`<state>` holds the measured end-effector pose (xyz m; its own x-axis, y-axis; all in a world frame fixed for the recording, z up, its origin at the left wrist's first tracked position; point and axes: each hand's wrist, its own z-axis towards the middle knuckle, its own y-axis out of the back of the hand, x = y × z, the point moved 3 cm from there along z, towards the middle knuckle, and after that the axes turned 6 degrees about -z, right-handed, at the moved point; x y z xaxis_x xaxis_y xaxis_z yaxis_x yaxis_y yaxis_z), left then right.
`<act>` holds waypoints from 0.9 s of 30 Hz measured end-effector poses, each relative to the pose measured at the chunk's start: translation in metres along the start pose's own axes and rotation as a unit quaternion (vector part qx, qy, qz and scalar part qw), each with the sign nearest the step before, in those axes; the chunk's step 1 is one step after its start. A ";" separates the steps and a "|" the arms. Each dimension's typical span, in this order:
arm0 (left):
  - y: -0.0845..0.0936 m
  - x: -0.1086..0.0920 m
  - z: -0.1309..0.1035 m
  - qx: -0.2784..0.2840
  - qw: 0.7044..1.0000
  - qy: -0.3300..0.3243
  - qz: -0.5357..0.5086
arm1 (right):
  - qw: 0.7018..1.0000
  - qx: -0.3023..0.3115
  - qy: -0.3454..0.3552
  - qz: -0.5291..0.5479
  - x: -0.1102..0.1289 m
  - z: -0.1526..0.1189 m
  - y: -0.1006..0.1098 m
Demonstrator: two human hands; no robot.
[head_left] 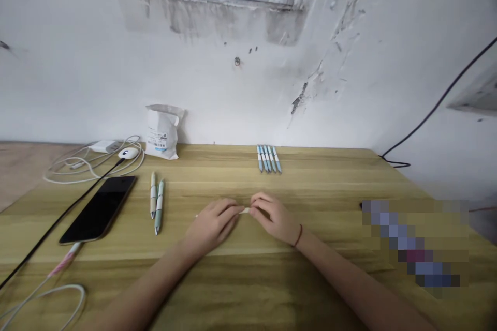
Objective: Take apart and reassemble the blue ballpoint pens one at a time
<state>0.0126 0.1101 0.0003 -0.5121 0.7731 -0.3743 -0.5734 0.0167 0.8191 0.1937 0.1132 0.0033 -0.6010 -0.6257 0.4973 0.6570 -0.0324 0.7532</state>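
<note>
Hands are meeting at the middle of the wooden table (pixel 310 191), fingertips almost touching. The left hand (pixel 212 225) is pinching one end of a small whitish piece (pixel 245 210), too small to tell exactly what it is, and the right hand (pixel 274 215) is pinching the other end, with a dark red cord sitting around that wrist. Both hands are resting low on the tabletop, fingers curled in around the little piece, which is lying between them just above the wood.

To the left of the left hand, two pens (pixel 156 201) are lying side by side, one beige and one pale green, tips pointing toward the near edge. Farther left, a dark phone (pixel 100 208) is lying flat with a cable plugged into its near end. Behind it a tangle of white cables (pixel 77 165) is sitting beside a white paper packet (pixel 162 134) that is leaning against the wall. Beyond the hands, near the wall, a row of blue pens (pixel 268 159) is lying neatly together. A black cord (pixel 435 108) is running down the wall on the right.
</note>
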 end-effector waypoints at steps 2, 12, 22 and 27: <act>0.000 0.000 0.000 -0.003 1.000 -0.001 0.000 | 1.000 -0.008 -0.001 -0.005 -0.002 0.000 -0.001; -0.001 0.000 -0.002 -0.014 1.000 -0.003 0.011 | 0.992 0.013 0.049 -0.116 0.001 0.000 -0.001; 0.010 0.013 0.003 -0.006 0.998 0.064 0.030 | 0.968 -0.066 0.084 -0.228 -0.003 -0.001 0.015; 0.012 0.020 0.002 -0.025 0.997 0.074 0.022 | 0.968 -0.031 0.080 -0.234 -0.009 -0.001 0.017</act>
<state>-0.0034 0.1267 0.0036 -0.6233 0.6707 -0.4022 -0.5785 -0.0493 0.8142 0.2108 0.1175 0.0108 -0.7647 -0.6437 0.0303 0.3579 -0.3851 0.8507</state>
